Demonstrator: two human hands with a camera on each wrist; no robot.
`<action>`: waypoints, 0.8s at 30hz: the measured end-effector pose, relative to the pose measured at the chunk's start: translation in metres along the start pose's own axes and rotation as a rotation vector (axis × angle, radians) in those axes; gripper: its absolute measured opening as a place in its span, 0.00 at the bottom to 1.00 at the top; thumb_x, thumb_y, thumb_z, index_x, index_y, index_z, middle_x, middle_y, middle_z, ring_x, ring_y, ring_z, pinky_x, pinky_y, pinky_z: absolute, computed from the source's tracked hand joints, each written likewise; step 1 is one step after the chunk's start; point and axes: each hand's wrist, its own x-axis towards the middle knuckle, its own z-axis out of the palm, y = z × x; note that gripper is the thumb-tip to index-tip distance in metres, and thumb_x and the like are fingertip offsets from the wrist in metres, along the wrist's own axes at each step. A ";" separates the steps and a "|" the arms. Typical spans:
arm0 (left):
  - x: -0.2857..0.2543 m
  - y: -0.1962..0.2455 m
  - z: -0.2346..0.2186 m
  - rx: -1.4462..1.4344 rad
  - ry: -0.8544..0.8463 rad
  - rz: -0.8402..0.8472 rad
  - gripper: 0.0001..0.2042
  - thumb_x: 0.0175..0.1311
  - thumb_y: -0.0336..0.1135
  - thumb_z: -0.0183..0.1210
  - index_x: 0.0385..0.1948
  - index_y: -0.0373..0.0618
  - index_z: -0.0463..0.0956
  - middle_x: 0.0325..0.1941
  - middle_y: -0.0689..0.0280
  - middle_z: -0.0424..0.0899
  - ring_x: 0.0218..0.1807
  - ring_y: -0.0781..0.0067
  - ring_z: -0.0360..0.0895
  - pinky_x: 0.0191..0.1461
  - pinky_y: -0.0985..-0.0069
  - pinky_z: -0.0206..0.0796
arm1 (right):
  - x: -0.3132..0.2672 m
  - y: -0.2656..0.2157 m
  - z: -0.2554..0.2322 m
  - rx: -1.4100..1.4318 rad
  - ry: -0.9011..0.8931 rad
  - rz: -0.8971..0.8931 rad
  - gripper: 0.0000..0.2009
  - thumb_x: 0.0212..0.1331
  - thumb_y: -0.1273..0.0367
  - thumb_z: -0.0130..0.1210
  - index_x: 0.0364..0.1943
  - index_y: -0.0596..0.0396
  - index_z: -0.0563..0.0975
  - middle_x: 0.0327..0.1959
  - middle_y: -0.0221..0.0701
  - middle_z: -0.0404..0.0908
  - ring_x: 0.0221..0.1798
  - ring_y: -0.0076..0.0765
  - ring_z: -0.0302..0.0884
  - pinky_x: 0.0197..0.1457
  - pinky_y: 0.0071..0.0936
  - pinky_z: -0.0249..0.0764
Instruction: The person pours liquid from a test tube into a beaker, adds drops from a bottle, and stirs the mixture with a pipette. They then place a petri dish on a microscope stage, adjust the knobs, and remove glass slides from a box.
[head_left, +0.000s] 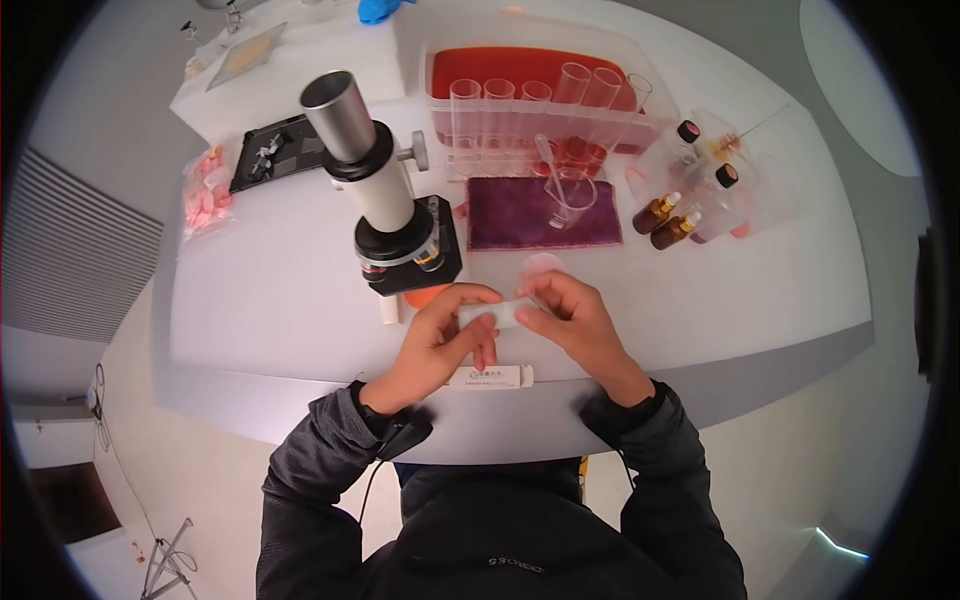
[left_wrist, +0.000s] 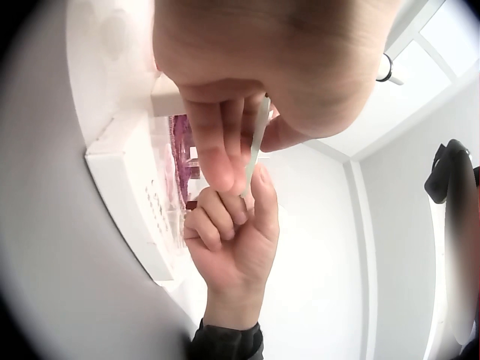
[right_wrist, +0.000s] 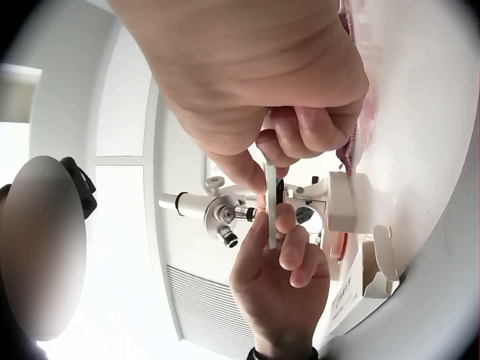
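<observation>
Both hands hold a thin, flat, pale slab point(head_left: 506, 312) in front of the body, above the table. It looks like a stack of glass slides, and its greenish-white edge point(left_wrist: 259, 135) shows in the left wrist view. My left hand point(head_left: 437, 342) grips the left end between thumb and fingers. The right hand point(head_left: 575, 323) pinches the other end with thumb and forefinger, its remaining fingers curled in. Beneath the hands a white printed carton point(head_left: 492, 377) lies at the table's front edge; its end flap point(right_wrist: 384, 253) stands open in the right wrist view.
A microscope point(head_left: 385, 200) stands just beyond the left hand. Farther back are a purple cloth point(head_left: 500, 225) with a small beaker point(head_left: 570, 205), a clear bin point(head_left: 440, 118) with test tubes, and dropper bottles point(head_left: 657, 213) at right. A black tray point(head_left: 285, 150) lies back left.
</observation>
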 end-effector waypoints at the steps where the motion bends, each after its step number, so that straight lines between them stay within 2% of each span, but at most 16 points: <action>1: 0.000 0.000 0.000 0.006 0.013 -0.005 0.11 0.72 0.25 0.50 0.53 0.35 0.68 0.33 0.63 0.77 0.29 0.78 0.79 0.30 0.81 0.70 | 0.001 0.001 -0.001 -0.031 0.040 -0.068 0.11 0.60 0.73 0.62 0.44 0.57 0.75 0.23 0.13 0.64 0.24 0.09 0.55 0.26 0.15 0.50; 4: 0.002 0.000 -0.001 0.048 0.051 -0.051 0.12 0.71 0.24 0.51 0.53 0.35 0.68 0.33 0.61 0.77 0.28 0.78 0.79 0.29 0.82 0.69 | 0.001 -0.001 -0.002 -0.124 0.177 -0.125 0.15 0.58 0.72 0.64 0.48 0.55 0.73 0.23 0.16 0.65 0.25 0.11 0.57 0.28 0.15 0.55; 5: 0.003 -0.001 -0.002 0.097 0.043 -0.066 0.12 0.72 0.25 0.49 0.54 0.36 0.67 0.34 0.60 0.77 0.28 0.74 0.80 0.31 0.80 0.71 | 0.000 -0.002 -0.001 -0.158 0.202 -0.145 0.15 0.58 0.72 0.64 0.48 0.55 0.74 0.23 0.17 0.66 0.25 0.11 0.57 0.28 0.15 0.56; 8: 0.004 0.001 -0.003 0.125 0.059 -0.095 0.12 0.72 0.25 0.49 0.54 0.36 0.66 0.34 0.60 0.78 0.28 0.74 0.79 0.31 0.80 0.71 | -0.003 -0.009 0.003 -0.276 0.247 -0.209 0.15 0.56 0.73 0.65 0.48 0.54 0.76 0.24 0.19 0.68 0.25 0.13 0.60 0.29 0.16 0.59; 10: 0.004 -0.001 -0.004 0.124 0.060 -0.108 0.12 0.71 0.26 0.51 0.53 0.36 0.68 0.33 0.61 0.79 0.26 0.79 0.78 0.28 0.82 0.69 | -0.005 -0.013 0.004 -0.393 0.242 -0.251 0.16 0.54 0.73 0.66 0.48 0.53 0.78 0.25 0.22 0.71 0.26 0.16 0.63 0.30 0.17 0.61; 11: 0.004 -0.001 -0.004 0.124 0.060 -0.115 0.12 0.70 0.26 0.53 0.52 0.36 0.69 0.33 0.62 0.79 0.25 0.81 0.77 0.27 0.83 0.68 | -0.005 -0.015 0.005 -0.444 0.217 -0.349 0.16 0.52 0.73 0.67 0.47 0.52 0.79 0.26 0.24 0.73 0.27 0.19 0.66 0.31 0.19 0.64; 14: 0.004 -0.002 -0.004 0.139 0.019 -0.136 0.14 0.69 0.21 0.48 0.55 0.35 0.67 0.47 0.58 0.77 0.31 0.76 0.79 0.33 0.81 0.71 | -0.004 -0.021 0.008 -0.590 0.136 -0.649 0.18 0.47 0.71 0.70 0.46 0.49 0.81 0.31 0.27 0.78 0.32 0.29 0.74 0.34 0.25 0.71; 16: 0.004 -0.003 -0.005 0.270 -0.003 -0.089 0.14 0.68 0.19 0.47 0.55 0.35 0.67 0.50 0.59 0.76 0.33 0.76 0.80 0.34 0.80 0.72 | 0.000 -0.022 0.010 -0.677 0.071 -0.853 0.20 0.43 0.69 0.71 0.45 0.48 0.82 0.34 0.28 0.81 0.36 0.35 0.77 0.37 0.29 0.74; 19: 0.005 -0.011 -0.009 0.348 -0.024 -0.012 0.14 0.68 0.18 0.47 0.55 0.35 0.67 0.49 0.60 0.76 0.33 0.76 0.80 0.34 0.80 0.73 | -0.003 -0.020 0.018 -0.720 0.031 -0.875 0.21 0.41 0.67 0.72 0.45 0.47 0.82 0.35 0.27 0.82 0.39 0.38 0.77 0.39 0.32 0.76; 20: 0.005 -0.014 -0.010 0.354 -0.031 0.017 0.14 0.68 0.18 0.48 0.55 0.35 0.67 0.48 0.60 0.76 0.33 0.75 0.80 0.34 0.80 0.73 | -0.002 -0.018 0.017 -0.749 0.049 -0.822 0.21 0.41 0.66 0.71 0.44 0.47 0.82 0.35 0.27 0.82 0.39 0.38 0.77 0.39 0.32 0.75; 24: 0.005 -0.008 -0.005 0.178 -0.041 -0.084 0.15 0.69 0.19 0.48 0.56 0.35 0.66 0.44 0.60 0.77 0.33 0.74 0.81 0.33 0.79 0.73 | 0.000 -0.009 0.012 -0.850 0.133 -0.637 0.19 0.43 0.66 0.71 0.44 0.48 0.82 0.31 0.27 0.81 0.38 0.36 0.76 0.37 0.31 0.74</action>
